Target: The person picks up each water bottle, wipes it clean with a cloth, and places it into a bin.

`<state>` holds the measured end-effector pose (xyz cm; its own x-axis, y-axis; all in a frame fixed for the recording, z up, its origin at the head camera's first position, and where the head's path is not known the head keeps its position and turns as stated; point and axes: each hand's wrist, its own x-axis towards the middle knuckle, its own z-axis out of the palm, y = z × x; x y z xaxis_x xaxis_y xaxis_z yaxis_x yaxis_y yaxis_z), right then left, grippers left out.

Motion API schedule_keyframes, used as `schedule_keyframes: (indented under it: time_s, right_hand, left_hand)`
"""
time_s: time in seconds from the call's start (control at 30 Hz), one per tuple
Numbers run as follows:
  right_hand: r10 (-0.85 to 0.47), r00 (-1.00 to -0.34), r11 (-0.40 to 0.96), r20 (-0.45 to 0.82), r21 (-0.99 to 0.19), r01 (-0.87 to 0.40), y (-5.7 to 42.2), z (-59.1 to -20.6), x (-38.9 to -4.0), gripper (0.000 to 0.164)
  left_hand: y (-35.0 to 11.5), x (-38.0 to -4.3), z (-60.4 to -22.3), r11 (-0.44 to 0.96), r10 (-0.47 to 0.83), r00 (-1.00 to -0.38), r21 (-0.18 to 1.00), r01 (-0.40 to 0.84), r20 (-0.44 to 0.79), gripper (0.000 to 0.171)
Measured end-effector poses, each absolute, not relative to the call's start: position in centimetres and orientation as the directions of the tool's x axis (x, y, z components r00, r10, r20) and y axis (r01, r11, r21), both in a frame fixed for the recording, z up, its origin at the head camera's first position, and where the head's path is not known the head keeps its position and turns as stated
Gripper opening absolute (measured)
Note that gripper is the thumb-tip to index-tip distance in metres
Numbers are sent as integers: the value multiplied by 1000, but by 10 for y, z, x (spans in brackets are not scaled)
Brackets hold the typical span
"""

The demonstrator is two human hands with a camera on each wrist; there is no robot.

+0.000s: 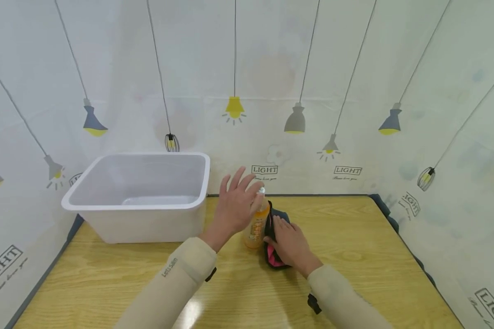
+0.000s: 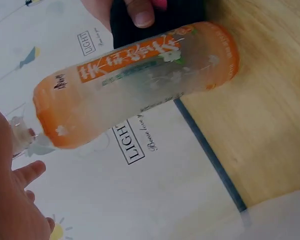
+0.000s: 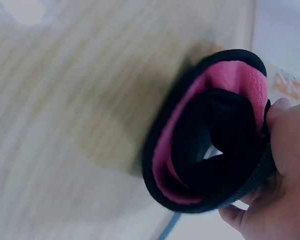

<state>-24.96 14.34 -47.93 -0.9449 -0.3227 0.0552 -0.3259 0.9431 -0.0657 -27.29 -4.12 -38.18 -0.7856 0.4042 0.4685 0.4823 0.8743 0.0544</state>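
Observation:
An orange-labelled clear plastic bottle (image 1: 256, 228) stands upright on the table. My left hand (image 1: 239, 203) is at its top, fingers spread and fairly straight; in the left wrist view the hand partly covers the bottle's cap (image 2: 22, 135). Just right of the bottle, my right hand (image 1: 290, 240) grips a dark cloth tube (image 1: 276, 256) with a pink lining. From the right wrist camera, the tube's round opening faces me, its black-edged rim (image 3: 155, 195) and pink inside (image 3: 230, 75) showing. The right thumb lies at the rim, while the other fingers are partly hidden behind the cloth.
A large white plastic tub (image 1: 148, 224) stands at the back left of the wooden table (image 1: 354, 256). Behind the table hangs a pale sheet (image 1: 238, 55) printed with lamps, and it runs along both sides too.

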Motion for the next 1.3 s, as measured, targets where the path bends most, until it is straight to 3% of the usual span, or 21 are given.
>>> schedule_keyframes:
  time_s: [0.27,0.47,0.7,1.0,1.3]
  right_hand:
    - [-314,-939,946,141,-33,-321,156,-458,-249,71]
    - [-320,-915,947,247,42,-320,159,-444,-247,69]
    - [-298,-916,953,269,29,-302,164,-426,-249,67]
    - [-262,-915,952,307,-73,-297,161,-391,-248,64]
    - [-360,-881,929,308,32,-369,137,-392,-237,74]
  left_hand:
    - [-41,-271,-364,848,451,-812,107,520,371,42]
    - [-43,-270,-363,894,341,-874,169,415,346,51]
    - [-42,-268,-363,910,369,-867,57,410,335,52]
    - [-39,-268,-362,893,407,-860,67,446,308,45]
    - [-36,-263,-360,900,426,-838,-68,430,342,47]
